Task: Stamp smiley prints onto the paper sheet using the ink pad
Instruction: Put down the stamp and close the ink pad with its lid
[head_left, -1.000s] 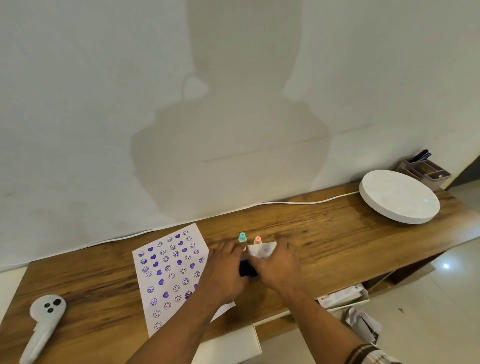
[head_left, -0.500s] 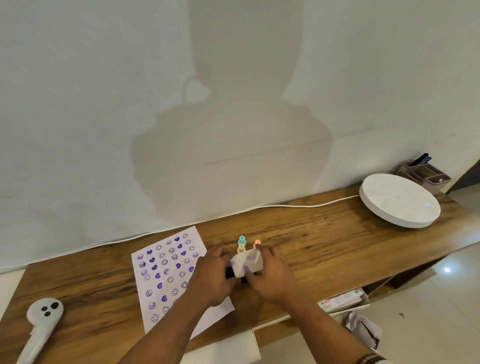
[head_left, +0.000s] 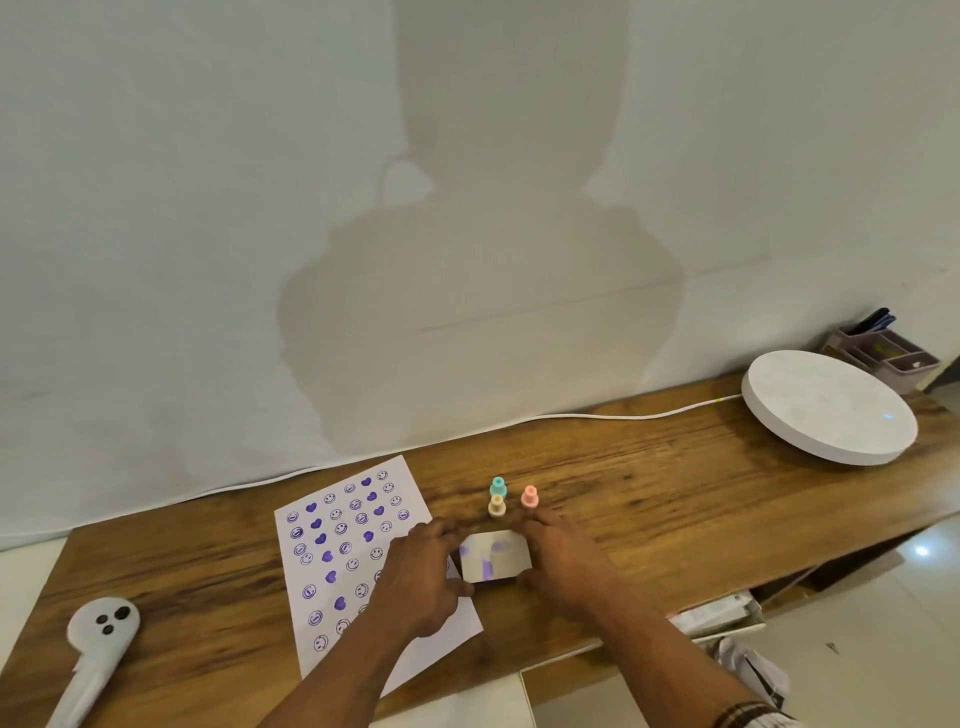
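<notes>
A white paper sheet (head_left: 343, 540) covered with purple smiley and heart prints lies on the wooden table (head_left: 649, 499). To its right sits the ink pad (head_left: 493, 564), its white lid down and smudged with purple ink. My left hand (head_left: 421, 577) grips the pad's left side and my right hand (head_left: 563, 561) grips its right side. Three small stamps stand just behind the pad: a teal stamp (head_left: 497, 486), a cream stamp (head_left: 496, 505) and a pink stamp (head_left: 529, 497).
A white handheld controller (head_left: 96, 649) lies at the table's left end. A round white disc (head_left: 826, 405) sits at the right end with a compartment organiser (head_left: 883, 351) behind it. A white cable (head_left: 597, 415) runs along the wall. Below the front edge are shelves with papers (head_left: 717, 616).
The ink pad's white lid was raised between my hands a moment ago; it now lies flat over the dark pad, with both hands at its sides. The cream stamp has come into sight.
</notes>
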